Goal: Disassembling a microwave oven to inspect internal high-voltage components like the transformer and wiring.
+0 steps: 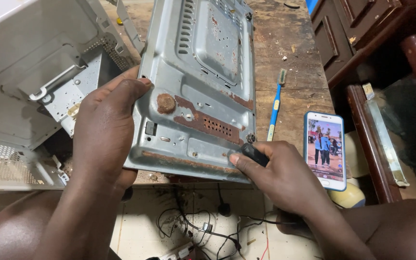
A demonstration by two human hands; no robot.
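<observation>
A grey, rust-spotted sheet-metal base panel (208, 72) with vent slots lies tilted on a worn wooden table (290, 53). My left hand (104, 130) grips the panel's left edge, fingers curled over it. My right hand (280, 178) is closed around a black tool handle (253, 154), whose tip points at a rusty screw near the panel's lower right corner.
A white appliance casing (30, 72) stands open at the left. A blue toothbrush (275, 106) and a lit smartphone (324, 149) lie right of the panel. Dark wooden furniture (362, 33) fills the right side. Tangled wires (203, 226) lie on the tiled floor below.
</observation>
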